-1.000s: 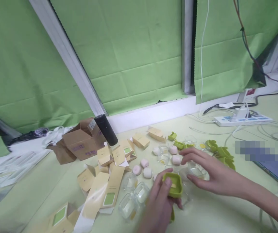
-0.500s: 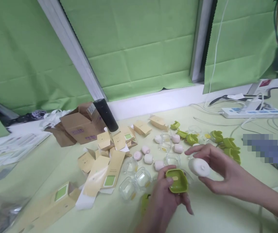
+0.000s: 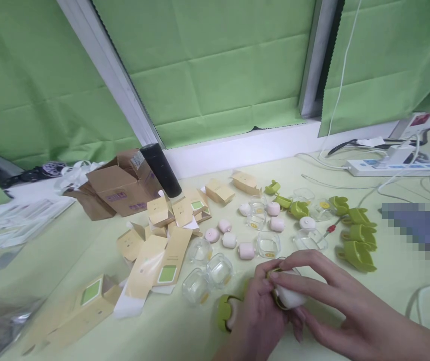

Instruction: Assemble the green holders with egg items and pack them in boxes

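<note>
Green silicone is showing only as a thin rim: the case (image 3: 274, 300) is sitting in my left hand (image 3: 260, 313), whose fingers are curling shut around it, the thumb lying over its top edge. My right hand (image 3: 335, 306) is reaching across from the right, fingers long and pressed together, pinching the white puck (image 3: 289, 297) against the case's mouth. How far the puck is sitting inside, I cannot tell, since my fingers are covering the join.

Both hands are working just over the worktop (image 3: 170, 338), close to its near edge and about midway along it. A second case (image 3: 225, 312) with a white piece in it is lying just beside my left hand. Past it, bare cloth is running along the near edge as far as the flat cartons (image 3: 168, 260).

Towards the far edge, room is getting tight. Clear cups (image 3: 218, 268) are standing near my left knuckles, and pink pieces (image 3: 245, 250) and more cups are filling the middle of the worktop. Spare cases (image 3: 354, 253) are lying in a row to the right, well apart from my right hand, with open cloth between. A brown box (image 3: 119, 188) and a black bottle (image 3: 161, 170) are standing towards the far left corner, and a power strip (image 3: 395, 168) is lying along the far edge on the right.
</note>
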### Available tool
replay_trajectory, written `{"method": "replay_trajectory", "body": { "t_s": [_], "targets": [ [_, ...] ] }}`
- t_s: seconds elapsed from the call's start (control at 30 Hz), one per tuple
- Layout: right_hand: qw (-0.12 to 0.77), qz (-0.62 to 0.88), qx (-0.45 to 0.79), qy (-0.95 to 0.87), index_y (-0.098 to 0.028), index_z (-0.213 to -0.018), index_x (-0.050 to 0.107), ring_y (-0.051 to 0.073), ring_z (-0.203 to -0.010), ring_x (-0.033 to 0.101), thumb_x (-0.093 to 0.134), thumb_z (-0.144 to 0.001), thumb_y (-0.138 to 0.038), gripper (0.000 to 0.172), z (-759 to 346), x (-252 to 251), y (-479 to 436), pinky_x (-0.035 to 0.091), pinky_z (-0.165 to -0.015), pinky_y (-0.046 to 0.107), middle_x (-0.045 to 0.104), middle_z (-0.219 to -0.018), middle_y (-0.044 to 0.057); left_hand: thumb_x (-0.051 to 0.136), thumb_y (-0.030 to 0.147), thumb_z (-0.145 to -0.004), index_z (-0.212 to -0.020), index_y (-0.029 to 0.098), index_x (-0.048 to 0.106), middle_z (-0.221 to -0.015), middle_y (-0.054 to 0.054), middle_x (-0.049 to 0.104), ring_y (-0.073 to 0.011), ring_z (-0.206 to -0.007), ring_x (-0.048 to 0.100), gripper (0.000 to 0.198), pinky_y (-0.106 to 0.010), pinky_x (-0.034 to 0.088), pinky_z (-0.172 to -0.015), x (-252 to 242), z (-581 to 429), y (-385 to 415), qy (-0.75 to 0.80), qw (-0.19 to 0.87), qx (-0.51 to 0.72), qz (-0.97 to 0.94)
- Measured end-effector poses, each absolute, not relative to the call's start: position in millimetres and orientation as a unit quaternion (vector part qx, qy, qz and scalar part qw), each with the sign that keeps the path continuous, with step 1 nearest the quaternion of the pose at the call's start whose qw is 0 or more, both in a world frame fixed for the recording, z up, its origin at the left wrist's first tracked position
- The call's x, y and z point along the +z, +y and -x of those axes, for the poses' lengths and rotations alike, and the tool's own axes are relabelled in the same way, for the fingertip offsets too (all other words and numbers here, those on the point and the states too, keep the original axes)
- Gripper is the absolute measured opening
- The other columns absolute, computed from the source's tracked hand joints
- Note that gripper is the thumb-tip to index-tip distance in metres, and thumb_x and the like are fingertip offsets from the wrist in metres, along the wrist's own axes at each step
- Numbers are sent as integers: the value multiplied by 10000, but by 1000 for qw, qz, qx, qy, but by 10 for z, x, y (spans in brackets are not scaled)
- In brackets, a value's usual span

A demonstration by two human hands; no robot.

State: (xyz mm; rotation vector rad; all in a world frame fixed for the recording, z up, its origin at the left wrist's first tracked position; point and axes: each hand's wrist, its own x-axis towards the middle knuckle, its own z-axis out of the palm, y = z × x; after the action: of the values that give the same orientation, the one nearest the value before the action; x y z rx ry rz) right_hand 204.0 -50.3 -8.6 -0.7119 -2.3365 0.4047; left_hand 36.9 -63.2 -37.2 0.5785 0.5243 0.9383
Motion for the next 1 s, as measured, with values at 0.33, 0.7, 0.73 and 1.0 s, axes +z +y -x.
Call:
{"method": "replay_trajectory", "body": {
  "t_s": [0.33, 0.7, 0.73, 1.0],
  "targets": [
    [429, 267, 127, -853, -240, -1074, 578, 190, -832, 646, 650, -666, -89, 441, -1953, -134, -569, 556, -675, 248, 644, -890, 44, 594, 199, -496, -883, 185, 460, -719, 26, 501, -101, -597, 459, 410, -222, 270, -537, -410, -443, -646, 295, 829, 409, -243],
    [346, 267, 152, -886, -297, -1188, 557, 179, -916, 645, 725, -750, -197, 480, -2041, -93, -539, 570, -747, 249, 660, -1021, 34, 604, 472, -676, -916, 220, 445, -800, 24, 516, -74, -529, 448, 383, -210, 226, -430, -367, -365, -695, 257, 825, 416, -284],
    [333, 273, 164, -887, -307, -1238, 530, 193, -975, 639, 749, -735, -241, 553, -2068, -93, -531, 569, -778, 252, 647, -1081, 41, 624, 496, -680, -932, 214, 447, -832, 13, 536, -71, -540, 454, 418, -208, 242, -442, -368, -345, -695, 260, 814, 421, -303],
    [340, 275, 233, -868, -276, -1092, 556, 168, -990, 654, 630, -789, -115, 351, -2150, -16, -460, 558, -816, 229, 681, -1034, 34, 711, 288, -689, -971, 213, 427, -757, 44, 539, -59, -588, 407, 407, -199, 311, -555, -119, -297, -740, 376, 693, 426, -443]
  ]
}}
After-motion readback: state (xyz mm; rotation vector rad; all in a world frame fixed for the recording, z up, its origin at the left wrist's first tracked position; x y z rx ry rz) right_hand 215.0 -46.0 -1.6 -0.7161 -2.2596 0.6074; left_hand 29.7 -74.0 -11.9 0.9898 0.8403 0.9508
